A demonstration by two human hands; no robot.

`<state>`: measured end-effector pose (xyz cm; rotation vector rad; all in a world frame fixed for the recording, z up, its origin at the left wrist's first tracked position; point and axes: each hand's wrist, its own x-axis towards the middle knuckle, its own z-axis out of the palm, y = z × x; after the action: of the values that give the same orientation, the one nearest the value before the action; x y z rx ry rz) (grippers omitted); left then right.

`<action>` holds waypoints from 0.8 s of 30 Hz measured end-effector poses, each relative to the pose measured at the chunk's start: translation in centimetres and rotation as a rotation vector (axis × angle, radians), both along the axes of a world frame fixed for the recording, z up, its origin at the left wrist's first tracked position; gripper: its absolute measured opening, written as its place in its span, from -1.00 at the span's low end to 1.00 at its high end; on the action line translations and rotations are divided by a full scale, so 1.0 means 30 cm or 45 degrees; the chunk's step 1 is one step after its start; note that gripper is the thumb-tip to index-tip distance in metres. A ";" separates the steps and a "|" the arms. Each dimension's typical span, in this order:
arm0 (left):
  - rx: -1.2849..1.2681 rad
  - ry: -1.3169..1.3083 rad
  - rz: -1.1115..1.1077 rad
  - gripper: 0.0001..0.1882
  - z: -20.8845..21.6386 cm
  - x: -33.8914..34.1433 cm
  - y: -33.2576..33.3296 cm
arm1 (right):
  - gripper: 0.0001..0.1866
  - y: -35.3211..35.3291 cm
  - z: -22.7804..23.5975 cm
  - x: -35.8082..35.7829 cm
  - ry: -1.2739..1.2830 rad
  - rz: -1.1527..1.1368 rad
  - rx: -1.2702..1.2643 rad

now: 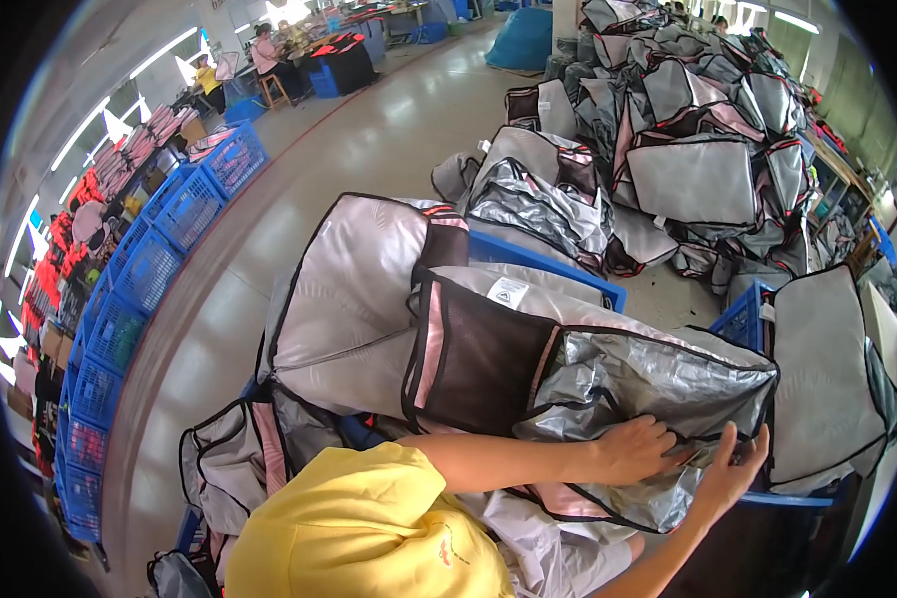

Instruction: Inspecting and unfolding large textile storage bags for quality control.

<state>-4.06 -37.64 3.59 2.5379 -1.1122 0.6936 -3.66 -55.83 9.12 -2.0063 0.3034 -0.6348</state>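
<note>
The person in the yellow sleeve (369, 518) bends over a grey insulated bag (528, 369) with black piping, a black mesh panel and pink trim, which lies on its side across a blue crate (548, 264) right in front of them. Its silver foil lining (648, 384) bulges out at the open mouth on the right. The left hand (640, 448) is curled over the crumpled foil at that mouth, fingers closed on the edge of the lining. The right hand (733, 466) is just beside it with the palm spread and fingers loose, touching the rim of the opening; whether it actually pinches anything I cannot tell. There is little elbow room here: another grey bag (827, 384) presses in close on the right beside a second blue crate (743, 319), and more flattened bags (234, 463) sag against the person's left side. Beyond the crate a big heap of the same grey bags (688, 140) climbs toward the far wall. The open room is to the left, where a broad bare concrete floor (369, 140) sweeps away, edged by a long row of blue mesh baskets (149, 264). Far off, seated workers (269, 55) sit at a table.
</note>
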 end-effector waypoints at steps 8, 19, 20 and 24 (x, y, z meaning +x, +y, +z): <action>0.003 0.066 -0.021 -0.49 0.000 0.009 0.006 | -0.49 -0.014 -0.082 0.012 -0.059 0.018 -0.034; -0.198 -0.080 0.463 -0.45 0.240 -0.191 0.465 | -0.48 -0.041 -0.133 -0.024 -0.184 -0.078 -0.379; -0.003 -0.223 0.912 -0.42 0.230 -0.217 0.548 | -0.47 -0.049 -0.145 -0.035 -0.112 -0.027 -0.101; -0.073 -0.318 1.369 0.04 0.131 -0.295 0.859 | -0.21 -0.044 -0.190 -0.060 -0.026 -0.138 0.169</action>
<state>-12.90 -11.89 7.53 2.9122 0.3529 1.2503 -5.47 -57.16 3.42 -1.8648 0.4333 -0.6851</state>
